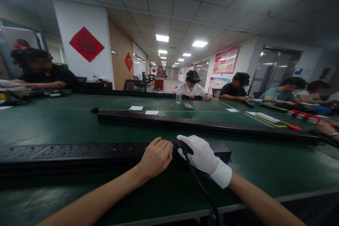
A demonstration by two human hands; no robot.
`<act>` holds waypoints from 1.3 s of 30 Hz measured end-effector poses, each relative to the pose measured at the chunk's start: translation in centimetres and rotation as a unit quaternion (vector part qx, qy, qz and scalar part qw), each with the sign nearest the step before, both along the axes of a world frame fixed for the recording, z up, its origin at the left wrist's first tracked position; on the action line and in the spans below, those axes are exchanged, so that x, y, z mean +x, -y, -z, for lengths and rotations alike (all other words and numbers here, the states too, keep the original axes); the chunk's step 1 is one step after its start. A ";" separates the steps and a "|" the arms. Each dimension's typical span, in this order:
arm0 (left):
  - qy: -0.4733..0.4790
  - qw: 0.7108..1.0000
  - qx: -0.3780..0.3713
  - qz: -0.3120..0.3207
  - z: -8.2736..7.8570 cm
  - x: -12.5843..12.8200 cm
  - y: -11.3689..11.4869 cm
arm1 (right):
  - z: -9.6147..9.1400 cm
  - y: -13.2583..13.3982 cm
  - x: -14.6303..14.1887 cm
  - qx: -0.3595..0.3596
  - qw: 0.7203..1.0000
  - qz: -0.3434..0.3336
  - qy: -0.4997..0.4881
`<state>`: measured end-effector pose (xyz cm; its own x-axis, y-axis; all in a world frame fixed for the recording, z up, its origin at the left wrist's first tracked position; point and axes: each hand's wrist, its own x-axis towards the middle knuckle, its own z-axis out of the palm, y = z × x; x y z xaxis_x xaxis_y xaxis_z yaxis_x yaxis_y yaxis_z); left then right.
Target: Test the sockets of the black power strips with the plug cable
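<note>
A long black power strip (79, 152) with red switches lies across the green table (265, 169) right in front of me. My bare left hand (156, 157) rests on the strip with its fingers curled down onto it. My right hand (200, 153), in a white glove, pinches a black plug at the strip's right part. The plug's black cable (201, 190) trails down toward me over the table edge.
A second long black power strip (201, 125) lies farther back. Paper slips (136, 107), a water bottle (178, 95) and small parts sit beyond it. Several people sit around the table at the left, far side and right. A hand with a wristband (327, 129) reaches in at the right edge.
</note>
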<state>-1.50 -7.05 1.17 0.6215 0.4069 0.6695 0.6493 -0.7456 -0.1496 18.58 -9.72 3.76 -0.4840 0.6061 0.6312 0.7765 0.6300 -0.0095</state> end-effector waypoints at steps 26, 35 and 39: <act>0.045 0.999 0.001 0.022 0.7 -0.3 -0.6 | 0.2 -0.2 0.0 0.006 1.000 0.000 0.003; 0.021 1.000 -0.013 0.019 0.7 -0.3 -0.6 | 0.1 -0.1 0.0 -0.019 1.000 0.009 0.007; 0.049 0.998 -0.004 0.035 0.8 -0.4 -0.7 | 0.1 -0.1 0.0 -0.016 1.000 0.009 0.008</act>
<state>-1.87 -6.36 0.40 0.5805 0.3699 0.7254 0.6069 -0.7904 -0.0827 18.60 -9.58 3.61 -0.4826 0.6346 0.6036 0.7883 0.6150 -0.0163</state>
